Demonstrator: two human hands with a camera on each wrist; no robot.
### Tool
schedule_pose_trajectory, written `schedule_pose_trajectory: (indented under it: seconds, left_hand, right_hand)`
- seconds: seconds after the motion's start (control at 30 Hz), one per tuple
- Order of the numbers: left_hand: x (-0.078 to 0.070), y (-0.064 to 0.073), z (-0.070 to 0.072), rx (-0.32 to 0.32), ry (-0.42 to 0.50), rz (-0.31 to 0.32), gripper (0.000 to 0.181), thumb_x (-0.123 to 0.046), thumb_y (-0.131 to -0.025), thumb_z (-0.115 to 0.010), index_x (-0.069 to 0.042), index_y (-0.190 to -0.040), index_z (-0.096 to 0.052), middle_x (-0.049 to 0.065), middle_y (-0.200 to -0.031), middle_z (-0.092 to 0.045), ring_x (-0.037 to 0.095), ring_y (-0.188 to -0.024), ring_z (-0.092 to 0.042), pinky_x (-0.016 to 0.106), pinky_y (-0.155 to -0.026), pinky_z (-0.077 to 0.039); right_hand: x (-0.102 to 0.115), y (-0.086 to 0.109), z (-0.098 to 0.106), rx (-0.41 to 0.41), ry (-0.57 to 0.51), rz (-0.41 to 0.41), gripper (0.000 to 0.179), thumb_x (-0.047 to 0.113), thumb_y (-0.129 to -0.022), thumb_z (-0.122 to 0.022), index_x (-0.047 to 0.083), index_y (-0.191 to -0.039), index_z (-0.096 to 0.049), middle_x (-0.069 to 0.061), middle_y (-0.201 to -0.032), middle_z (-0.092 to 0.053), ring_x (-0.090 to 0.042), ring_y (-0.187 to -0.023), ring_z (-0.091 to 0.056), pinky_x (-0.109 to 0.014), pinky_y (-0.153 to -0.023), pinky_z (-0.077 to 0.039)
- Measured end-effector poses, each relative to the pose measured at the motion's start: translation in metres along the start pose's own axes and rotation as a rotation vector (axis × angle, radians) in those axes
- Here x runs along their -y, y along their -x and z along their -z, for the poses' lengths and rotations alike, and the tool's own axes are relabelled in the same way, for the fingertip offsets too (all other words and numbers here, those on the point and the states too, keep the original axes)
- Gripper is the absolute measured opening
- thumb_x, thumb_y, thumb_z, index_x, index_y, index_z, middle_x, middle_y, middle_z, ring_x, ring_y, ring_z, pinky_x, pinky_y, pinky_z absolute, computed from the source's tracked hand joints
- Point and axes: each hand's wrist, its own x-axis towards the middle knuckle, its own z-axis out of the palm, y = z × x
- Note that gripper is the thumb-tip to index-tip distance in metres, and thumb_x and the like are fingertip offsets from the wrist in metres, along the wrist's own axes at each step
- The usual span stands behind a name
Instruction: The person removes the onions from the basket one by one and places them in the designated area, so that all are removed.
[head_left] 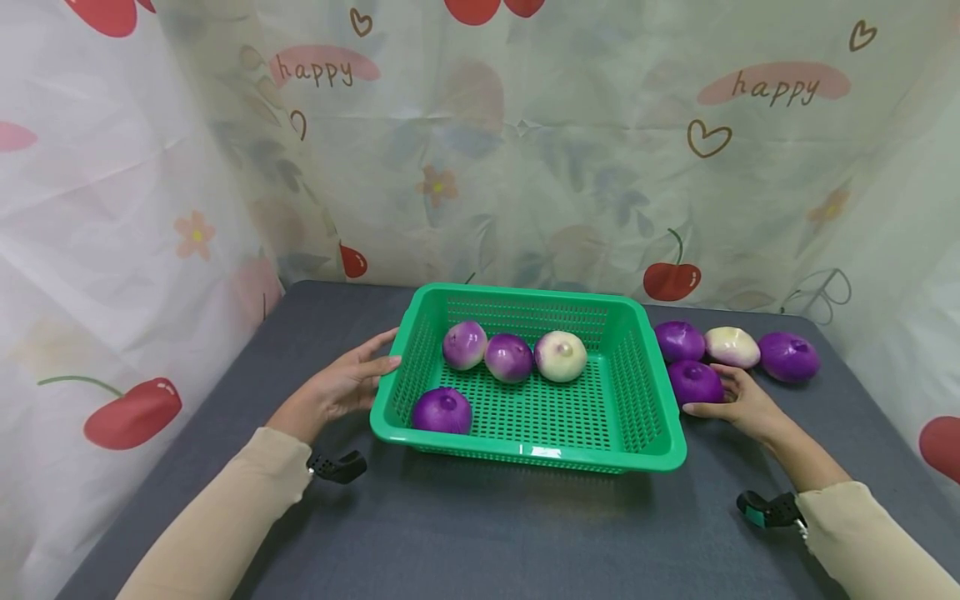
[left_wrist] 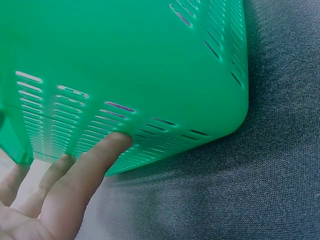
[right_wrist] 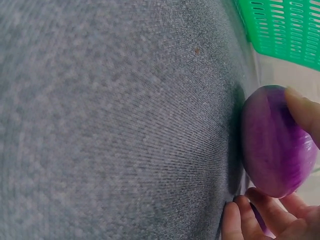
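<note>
In the head view my right hand (head_left: 738, 406) grips a purple onion (head_left: 694, 383), thumb on the near side and fingers on the far side. In the right wrist view this onion (right_wrist: 277, 142) is between the thumb and fingers, close to the tabletop. My left hand (head_left: 347, 385) touches the left side of a green plastic basket (head_left: 540, 457), thumb tip at the rim. Seen from the left wrist, its extended fingers (left_wrist: 85, 175) reach the slotted outer wall. Inside the basket lie a deep purple onion (head_left: 442, 411), two purple-and-white onions (head_left: 509, 358) and a whitish onion (head_left: 560, 357).
Beyond my right hand, a purple onion (head_left: 679, 342), a white one (head_left: 732, 347) and another purple one (head_left: 789, 357) stand in a row right of the basket. Dark grey cloth covers the table (head_left: 480, 533). A printed curtain (head_left: 517, 167) hangs behind and at both sides.
</note>
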Motion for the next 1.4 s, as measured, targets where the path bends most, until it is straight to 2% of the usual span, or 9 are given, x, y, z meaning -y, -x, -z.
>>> schedule_pose_trajectory:
  seconds: [0.27,0.5,0.7,0.9,1.03,1.2,1.4]
  left_hand:
    - [0.0,0.0,0.0,0.003,0.001,0.0,0.073,-0.025,-0.099,-0.057,-0.027,-0.156,-0.012,0.023,-0.143,-0.041,0.023,-0.104,-0.066,0.049,-0.086,-0.054]
    - [-0.001,0.0,-0.001,0.002,-0.006,0.0,0.072,-0.025,-0.099,-0.056,-0.027,-0.156,-0.012,0.023,-0.144,-0.041,0.023,-0.105,-0.066,0.05,-0.087,-0.053]
    - [-0.002,0.001,-0.002,0.0,0.004,0.004,0.072,-0.024,-0.099,-0.057,-0.028,-0.156,-0.012,0.021,-0.142,-0.043,0.023,-0.106,-0.065,0.05,-0.087,-0.053]
    - [-0.001,0.0,-0.001,-0.008,0.002,0.009,0.071,-0.023,-0.1,-0.056,-0.029,-0.156,-0.014,0.021,-0.143,-0.042,0.024,-0.106,-0.065,0.05,-0.087,-0.053]
    - [0.0,-0.001,0.0,-0.004,-0.006,0.009,0.072,-0.024,-0.099,-0.056,-0.029,-0.156,-0.012,0.021,-0.144,-0.041,0.023,-0.106,-0.065,0.05,-0.088,-0.053]
    - [0.0,-0.002,0.0,-0.007,-0.004,0.012,0.073,-0.025,-0.099,-0.057,-0.029,-0.156,-0.012,0.02,-0.142,-0.043,0.023,-0.105,-0.066,0.05,-0.087,-0.053]
    - [0.0,-0.002,-0.001,-0.008,-0.005,0.013,0.073,-0.025,-0.099,-0.057,-0.029,-0.156,-0.012,0.02,-0.142,-0.042,0.023,-0.105,-0.065,0.051,-0.088,-0.053]
  right_hand:
    - [0.0,0.001,0.002,0.001,-0.017,0.008,0.1,0.028,-0.089,-0.07,-0.01,-0.149,0.001,-0.042,-0.148,-0.015,-0.055,-0.137,-0.02,-0.068,-0.106,-0.025]
    - [0.012,0.001,0.013,-0.022,0.006,0.04,0.098,0.027,-0.09,-0.069,-0.011,-0.149,-0.001,-0.04,-0.15,-0.017,-0.055,-0.137,-0.02,-0.067,-0.105,-0.026]
    - [0.043,-0.002,0.031,-0.026,-0.002,0.068,0.095,0.029,-0.093,-0.066,-0.006,-0.152,0.0,-0.033,-0.155,-0.013,-0.051,-0.14,-0.017,-0.064,-0.108,-0.025]
    - [0.093,-0.008,0.037,-0.06,0.015,0.12,0.092,0.032,-0.093,-0.066,0.004,-0.155,-0.003,-0.026,-0.159,-0.012,-0.048,-0.142,-0.019,-0.062,-0.109,-0.025]
    - [0.128,-0.014,0.028,-0.075,-0.009,0.176,0.09,0.034,-0.092,-0.067,0.01,-0.156,-0.008,-0.02,-0.159,-0.017,-0.041,-0.143,-0.023,-0.058,-0.111,-0.027]
    - [0.167,-0.022,0.007,-0.046,-0.081,0.241,0.086,0.03,-0.091,-0.068,0.016,-0.156,-0.013,-0.015,-0.159,-0.022,-0.033,-0.145,-0.025,-0.053,-0.113,-0.027]
    - [0.194,-0.034,-0.03,0.025,-0.154,0.32,0.081,0.023,-0.092,-0.068,0.016,-0.155,-0.018,-0.014,-0.158,-0.025,-0.033,-0.145,-0.026,-0.053,-0.113,-0.028]
